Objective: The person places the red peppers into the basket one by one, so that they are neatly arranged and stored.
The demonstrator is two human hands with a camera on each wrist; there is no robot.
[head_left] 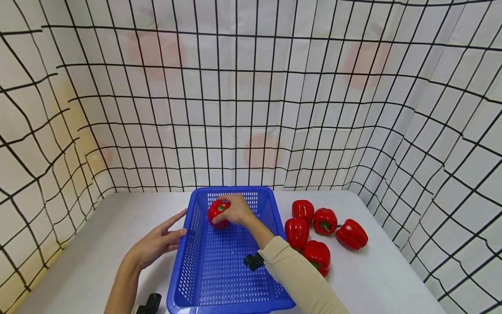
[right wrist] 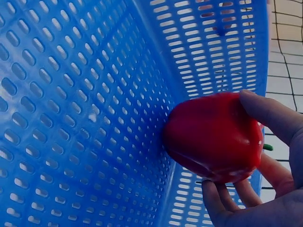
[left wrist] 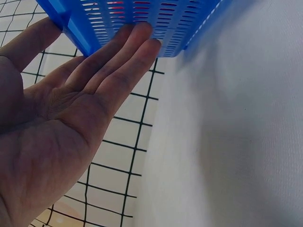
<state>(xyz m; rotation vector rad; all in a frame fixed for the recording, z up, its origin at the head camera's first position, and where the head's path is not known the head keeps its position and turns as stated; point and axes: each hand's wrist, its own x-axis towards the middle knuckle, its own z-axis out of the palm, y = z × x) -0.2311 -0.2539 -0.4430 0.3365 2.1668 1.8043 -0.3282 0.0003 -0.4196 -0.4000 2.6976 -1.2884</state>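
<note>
Inside the blue plastic basket point(head_left: 227, 270), near its far left corner, my right hand point(head_left: 236, 210) grips a red bell pepper point(head_left: 217, 213). In the right wrist view the thumb and fingers go round the stem end of the pepper point(right wrist: 213, 137), its green stem pointing back toward the palm, its other end right at the perforated floor. My left hand point(head_left: 154, 244) rests with straight fingers against the basket's left side. The left wrist view has that hand's fingers point(left wrist: 123, 71) touching the slotted wall from outside, thumb near the rim.
On the white table point(head_left: 376, 279), right of the basket, lie several red peppers: one at the back point(head_left: 303, 210), one far right point(head_left: 352, 234), one in front point(head_left: 317, 257). A black wire grid point(head_left: 235, 101) encloses the back and both sides.
</note>
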